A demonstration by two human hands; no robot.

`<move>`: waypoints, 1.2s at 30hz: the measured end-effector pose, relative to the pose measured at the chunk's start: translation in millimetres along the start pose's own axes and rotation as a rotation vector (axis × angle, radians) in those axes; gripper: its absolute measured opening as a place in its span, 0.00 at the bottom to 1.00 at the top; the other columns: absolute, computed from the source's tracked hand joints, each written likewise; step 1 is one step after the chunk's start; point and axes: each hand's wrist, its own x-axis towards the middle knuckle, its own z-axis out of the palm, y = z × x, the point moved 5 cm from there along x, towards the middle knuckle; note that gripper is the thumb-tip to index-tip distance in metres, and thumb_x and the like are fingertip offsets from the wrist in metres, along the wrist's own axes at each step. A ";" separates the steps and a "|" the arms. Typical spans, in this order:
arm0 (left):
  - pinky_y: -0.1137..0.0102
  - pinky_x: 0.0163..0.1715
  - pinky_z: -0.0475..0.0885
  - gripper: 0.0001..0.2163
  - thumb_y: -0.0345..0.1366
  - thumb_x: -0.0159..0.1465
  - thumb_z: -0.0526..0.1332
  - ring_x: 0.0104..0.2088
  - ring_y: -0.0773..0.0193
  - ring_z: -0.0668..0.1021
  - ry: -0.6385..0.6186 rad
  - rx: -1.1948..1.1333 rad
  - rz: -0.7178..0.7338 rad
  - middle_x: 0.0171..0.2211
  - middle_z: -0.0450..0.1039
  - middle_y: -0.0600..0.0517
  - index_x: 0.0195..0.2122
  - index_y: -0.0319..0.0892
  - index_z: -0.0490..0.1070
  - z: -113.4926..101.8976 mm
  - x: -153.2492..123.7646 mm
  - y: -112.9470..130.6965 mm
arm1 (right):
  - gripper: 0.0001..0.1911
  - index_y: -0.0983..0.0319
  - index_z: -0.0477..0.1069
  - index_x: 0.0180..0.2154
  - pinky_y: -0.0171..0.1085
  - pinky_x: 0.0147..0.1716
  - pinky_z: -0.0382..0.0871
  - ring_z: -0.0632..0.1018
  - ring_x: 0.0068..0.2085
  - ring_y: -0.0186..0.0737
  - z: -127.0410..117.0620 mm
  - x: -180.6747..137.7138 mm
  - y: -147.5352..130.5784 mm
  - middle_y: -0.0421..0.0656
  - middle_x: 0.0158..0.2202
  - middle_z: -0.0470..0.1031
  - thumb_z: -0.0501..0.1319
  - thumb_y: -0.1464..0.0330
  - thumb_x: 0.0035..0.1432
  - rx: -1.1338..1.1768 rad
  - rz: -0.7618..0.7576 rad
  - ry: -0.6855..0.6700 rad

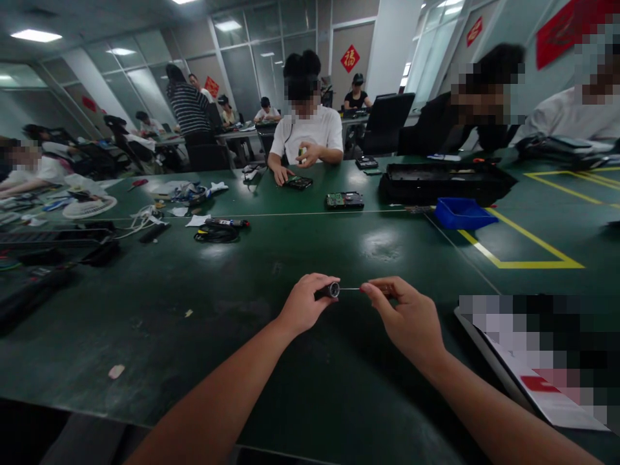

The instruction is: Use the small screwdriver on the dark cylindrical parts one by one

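Above the green table, my left hand (306,301) is closed around a small black cylinder (333,290) with a pale ring at its round end; its exact kind is unclear. A screwdriver (349,289) is pinched in my right hand (407,313), its handle mostly covered by the fingers. Its thin metal shaft points left, and the tip appears to meet the cylinder's ringed end. Both hands are close together near the middle of the view, with the tool spanning the gap between them.
Across the green table (271,342), a person (307,129) handles an open device. A circuit-board device (344,200), a blue bin (465,213) and a long black casing (445,184) lie beyond my hands. Coiled black cable (216,232) is left; a white-edged board (513,374) is right.
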 end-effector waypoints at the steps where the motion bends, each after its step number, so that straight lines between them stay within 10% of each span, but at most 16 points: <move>1: 0.56 0.58 0.68 0.18 0.30 0.63 0.69 0.53 0.56 0.76 -0.001 -0.007 -0.004 0.50 0.78 0.49 0.53 0.48 0.77 0.3 0.2 -0.4 | 0.21 0.58 0.78 0.35 0.39 0.29 0.70 0.81 0.28 0.43 -0.3 -0.1 -0.1 0.44 0.29 0.82 0.61 0.48 0.61 -0.008 -0.002 0.005; 36: 0.55 0.58 0.69 0.18 0.33 0.64 0.68 0.54 0.55 0.75 0.000 0.096 0.070 0.52 0.77 0.49 0.56 0.48 0.74 -3.1 -0.6 3.4 | 0.26 0.58 0.74 0.23 0.38 0.24 0.62 0.72 0.19 0.37 -1.2 -0.8 -2.2 0.39 0.17 0.73 0.61 0.44 0.59 -0.065 0.028 0.062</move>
